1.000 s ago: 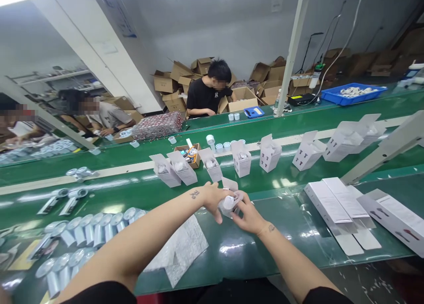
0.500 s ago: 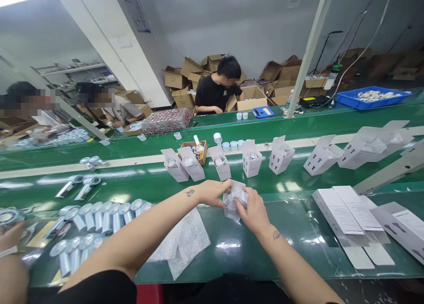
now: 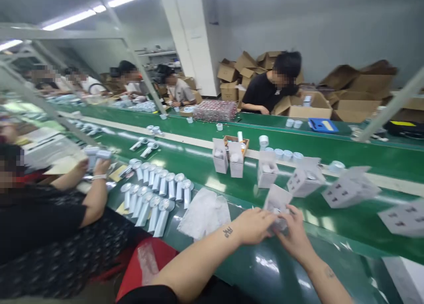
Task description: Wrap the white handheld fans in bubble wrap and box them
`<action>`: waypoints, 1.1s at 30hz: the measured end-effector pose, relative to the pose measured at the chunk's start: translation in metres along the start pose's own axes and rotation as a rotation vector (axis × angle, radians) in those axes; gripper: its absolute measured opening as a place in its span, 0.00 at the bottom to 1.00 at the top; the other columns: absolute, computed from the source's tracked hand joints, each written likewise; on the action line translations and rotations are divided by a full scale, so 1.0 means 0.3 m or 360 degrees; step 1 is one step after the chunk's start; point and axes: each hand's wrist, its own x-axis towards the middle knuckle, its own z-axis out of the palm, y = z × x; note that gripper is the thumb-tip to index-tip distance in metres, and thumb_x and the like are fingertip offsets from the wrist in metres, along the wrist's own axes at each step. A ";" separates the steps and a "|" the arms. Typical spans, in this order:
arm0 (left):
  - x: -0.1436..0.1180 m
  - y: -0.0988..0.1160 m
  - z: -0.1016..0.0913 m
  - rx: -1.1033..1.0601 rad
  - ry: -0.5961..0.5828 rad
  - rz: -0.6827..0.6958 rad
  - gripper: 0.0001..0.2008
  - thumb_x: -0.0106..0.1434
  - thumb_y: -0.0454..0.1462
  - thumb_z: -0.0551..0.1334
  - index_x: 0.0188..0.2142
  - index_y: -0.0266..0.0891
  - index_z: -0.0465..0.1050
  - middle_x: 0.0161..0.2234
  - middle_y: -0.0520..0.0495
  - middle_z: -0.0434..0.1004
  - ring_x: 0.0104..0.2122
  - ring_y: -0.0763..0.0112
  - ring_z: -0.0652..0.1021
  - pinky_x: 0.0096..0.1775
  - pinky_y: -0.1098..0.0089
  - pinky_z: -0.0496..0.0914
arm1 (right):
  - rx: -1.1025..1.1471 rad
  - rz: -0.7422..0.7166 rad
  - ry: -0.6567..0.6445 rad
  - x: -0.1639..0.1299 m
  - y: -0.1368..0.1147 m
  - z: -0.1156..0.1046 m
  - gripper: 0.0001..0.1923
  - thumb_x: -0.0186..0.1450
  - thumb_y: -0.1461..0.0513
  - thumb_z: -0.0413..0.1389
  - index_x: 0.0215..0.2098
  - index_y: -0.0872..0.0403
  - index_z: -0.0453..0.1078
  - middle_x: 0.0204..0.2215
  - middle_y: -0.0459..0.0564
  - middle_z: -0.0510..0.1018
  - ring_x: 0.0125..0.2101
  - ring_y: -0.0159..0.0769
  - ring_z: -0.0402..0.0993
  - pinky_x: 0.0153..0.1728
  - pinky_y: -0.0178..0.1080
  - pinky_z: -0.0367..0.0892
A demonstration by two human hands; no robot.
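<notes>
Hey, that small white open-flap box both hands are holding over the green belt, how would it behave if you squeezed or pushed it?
The small white box looks like thin folded card, so it probably dents under a firm squeeze from the left hand or right hand. Likely light for its size. Similar boxes lie tipped over on the green belt, so it may topple when pushed.

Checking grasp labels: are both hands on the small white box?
Yes, the left hand and right hand both grip the small white box.
</notes>
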 end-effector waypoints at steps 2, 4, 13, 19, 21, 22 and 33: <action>-0.094 -0.043 0.006 -0.0077 0.0245 -0.0020 0.20 0.67 0.42 0.57 0.57 0.42 0.63 0.59 0.43 0.69 0.54 0.61 0.73 0.55 0.64 0.67 | 0.0006 -0.0018 0.0094 0.012 -0.004 0.034 0.12 0.64 0.57 0.56 0.44 0.50 0.63 0.53 0.58 0.56 0.49 0.51 0.69 0.44 0.57 0.73; -0.247 -0.128 -0.011 -0.0126 0.0457 -0.0463 0.15 0.69 0.42 0.52 0.52 0.43 0.68 0.54 0.45 0.74 0.52 0.66 0.74 0.55 0.68 0.67 | -0.0013 -0.0087 0.0046 0.056 -0.049 0.065 0.11 0.64 0.55 0.56 0.43 0.49 0.65 0.54 0.58 0.56 0.44 0.49 0.71 0.43 0.57 0.73; -0.960 -0.563 0.013 -0.0127 0.0080 -0.2322 0.13 0.63 0.40 0.58 0.37 0.31 0.74 0.37 0.28 0.80 0.41 0.45 0.80 0.41 0.56 0.71 | 0.0327 -0.0428 -0.0179 0.673 -0.465 0.518 0.17 0.59 0.62 0.60 0.46 0.53 0.66 0.55 0.60 0.54 0.50 0.50 0.69 0.54 0.57 0.66; -1.015 -0.625 0.146 -0.0282 -0.0101 -0.2197 0.15 0.63 0.45 0.57 0.32 0.36 0.73 0.36 0.35 0.80 0.39 0.52 0.80 0.37 0.63 0.69 | 0.0383 -0.0135 -0.0403 0.949 -0.502 0.854 0.20 0.54 0.69 0.60 0.45 0.54 0.68 0.58 0.60 0.55 0.53 0.48 0.68 0.58 0.53 0.63; -1.046 -0.628 0.138 -0.0478 0.0023 -0.2197 0.18 0.63 0.48 0.54 0.25 0.38 0.68 0.28 0.42 0.77 0.32 0.59 0.78 0.32 0.67 0.66 | 0.0349 -0.0079 -0.0418 0.959 -0.498 0.868 0.21 0.54 0.70 0.59 0.47 0.55 0.68 0.60 0.61 0.54 0.55 0.48 0.67 0.59 0.53 0.61; -1.061 -0.622 0.126 -0.0681 0.0180 -0.2189 0.20 0.63 0.50 0.54 0.22 0.40 0.65 0.23 0.46 0.73 0.28 0.63 0.76 0.30 0.69 0.63 | 0.0338 -0.0069 -0.0412 0.945 -0.503 0.856 0.21 0.55 0.70 0.58 0.48 0.55 0.69 0.62 0.61 0.53 0.59 0.49 0.64 0.60 0.53 0.59; -0.643 -0.361 0.125 -0.2145 0.0164 -0.0980 0.23 0.61 0.56 0.56 0.36 0.37 0.68 0.20 0.55 0.66 0.18 0.74 0.67 0.23 0.72 0.62 | 0.1847 0.1653 -0.0226 0.191 -0.696 0.536 0.24 0.57 0.46 0.64 0.40 0.56 0.73 0.33 0.54 0.81 0.35 0.44 0.79 0.36 0.47 0.75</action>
